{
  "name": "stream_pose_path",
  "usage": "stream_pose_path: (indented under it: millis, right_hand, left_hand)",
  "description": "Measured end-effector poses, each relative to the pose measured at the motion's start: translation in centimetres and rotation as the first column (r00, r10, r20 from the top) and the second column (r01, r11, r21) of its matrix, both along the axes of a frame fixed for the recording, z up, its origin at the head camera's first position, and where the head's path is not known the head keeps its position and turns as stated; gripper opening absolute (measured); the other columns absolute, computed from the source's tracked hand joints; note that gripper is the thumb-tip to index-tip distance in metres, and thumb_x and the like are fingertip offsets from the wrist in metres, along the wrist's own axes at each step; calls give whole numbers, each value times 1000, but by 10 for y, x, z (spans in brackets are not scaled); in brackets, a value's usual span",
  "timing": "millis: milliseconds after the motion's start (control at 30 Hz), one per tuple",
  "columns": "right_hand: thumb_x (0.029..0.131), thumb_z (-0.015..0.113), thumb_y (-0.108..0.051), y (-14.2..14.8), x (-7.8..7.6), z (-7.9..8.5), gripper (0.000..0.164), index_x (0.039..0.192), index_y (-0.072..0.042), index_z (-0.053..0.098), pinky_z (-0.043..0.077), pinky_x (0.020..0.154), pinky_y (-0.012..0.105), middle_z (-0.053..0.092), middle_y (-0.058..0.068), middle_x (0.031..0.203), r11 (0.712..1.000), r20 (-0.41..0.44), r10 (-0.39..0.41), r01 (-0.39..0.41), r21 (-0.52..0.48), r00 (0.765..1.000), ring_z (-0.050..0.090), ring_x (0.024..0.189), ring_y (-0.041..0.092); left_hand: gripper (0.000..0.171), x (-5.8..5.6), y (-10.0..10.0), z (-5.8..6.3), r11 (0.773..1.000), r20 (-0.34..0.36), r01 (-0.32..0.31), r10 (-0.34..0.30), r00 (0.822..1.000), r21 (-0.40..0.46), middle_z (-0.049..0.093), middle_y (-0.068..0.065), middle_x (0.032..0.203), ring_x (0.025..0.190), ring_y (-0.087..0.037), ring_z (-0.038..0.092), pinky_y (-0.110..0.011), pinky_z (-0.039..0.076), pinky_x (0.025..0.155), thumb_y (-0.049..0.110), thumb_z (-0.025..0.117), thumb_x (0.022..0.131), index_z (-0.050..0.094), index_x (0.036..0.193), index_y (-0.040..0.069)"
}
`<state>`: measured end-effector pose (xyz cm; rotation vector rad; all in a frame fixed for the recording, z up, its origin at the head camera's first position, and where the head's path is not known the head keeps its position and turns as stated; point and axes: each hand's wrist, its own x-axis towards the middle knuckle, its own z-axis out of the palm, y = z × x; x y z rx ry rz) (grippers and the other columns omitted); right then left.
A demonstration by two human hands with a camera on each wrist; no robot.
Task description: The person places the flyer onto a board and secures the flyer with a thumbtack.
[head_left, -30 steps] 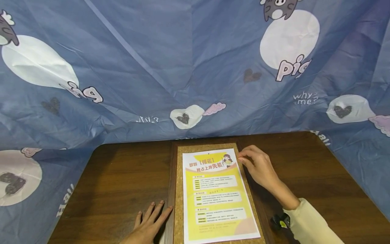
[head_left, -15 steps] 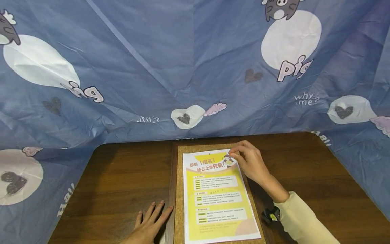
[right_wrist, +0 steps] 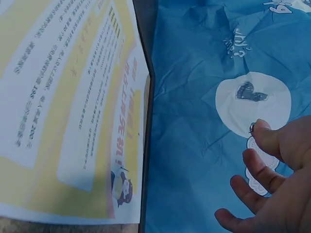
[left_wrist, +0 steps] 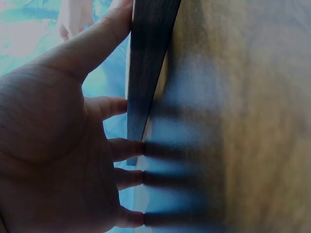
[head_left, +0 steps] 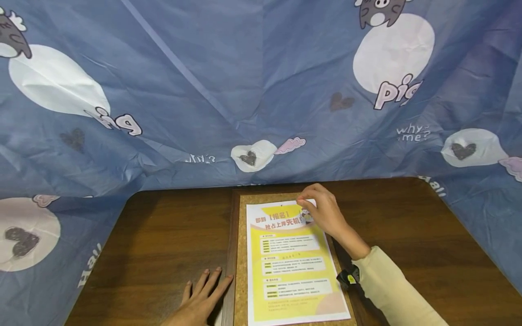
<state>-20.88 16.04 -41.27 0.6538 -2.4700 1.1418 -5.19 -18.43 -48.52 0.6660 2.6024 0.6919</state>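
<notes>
A yellow and white printed poster (head_left: 291, 283) lies on a cork board (head_left: 241, 262) with a dark wooden frame. My right hand (head_left: 324, 213) hovers over the poster's upper right corner. Between its thumb and index finger it pinches a small shiny metal thumbtack (right_wrist: 251, 128), mostly hidden by the fingertips; the other fingers are loosely bent. A tiny dark spot marks the poster's top middle. My left hand (head_left: 198, 299) is spread beside the board's left side. In the left wrist view its thumb lies against the frame (left_wrist: 150, 58), and several fingertips touch the tabletop.
The board rests on a dark brown wooden table (head_left: 175, 226) with rounded far corners. Behind it hangs a blue cloth (head_left: 204, 81) with cartoon pigs, hearts and lettering. A black wrist device (head_left: 348, 277) sits by my right sleeve.
My right hand has moved left from beside the board's right frame to over the poster's top right corner. My left hand and the poster keep their places.
</notes>
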Motion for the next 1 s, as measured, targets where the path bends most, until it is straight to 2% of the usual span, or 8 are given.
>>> stream_pose_path:
  millis: [233,400,633,800,1000]
  right_hand:
    - [89,72,-8,-8,-7,-1,7,92,-1,74,47,85,49,65,12,101,1000,36,-4,3,24,999,58,98,32]
    - [89,72,-7,-11,-12,-2,7,93,-1,74,46,84,49,65,13,101,1000,47,-3,2,31,999,58,98,33]
    - [91,72,-8,-17,-21,-5,7,93,-2,75,44,89,49,65,13,101,999,107,-29,25,40,994,58,101,34]
    - [91,72,-8,-23,-27,-6,8,94,-2,76,46,86,47,65,12,99,999,153,-27,20,46,988,58,98,31]
    - [91,73,-12,-32,-31,-8,9,95,-4,76,47,80,46,64,9,96,993,202,-62,39,113,977,59,91,27]
  left_hand:
    - [116,0,0,0,1000,9,-1,1,1000,-3,17,-31,157,139,-59,15,-86,13,90,66,77,72,19,158,15]
    - [117,1,0,-1,1000,-12,-1,1,1000,-5,18,-31,157,138,-59,16,-86,14,89,67,77,71,20,158,14]
    - [117,2,2,-1,1000,-34,-8,7,999,-21,20,-31,156,138,-59,17,-86,15,90,68,77,70,21,157,14]
    - [117,2,1,-1,1000,-29,-6,6,1000,-22,19,-31,156,138,-59,17,-86,15,90,67,77,70,21,157,13]
    - [116,3,2,-1,1000,-46,-15,15,999,-17,20,-31,156,138,-59,18,-86,16,90,68,76,70,23,157,12]
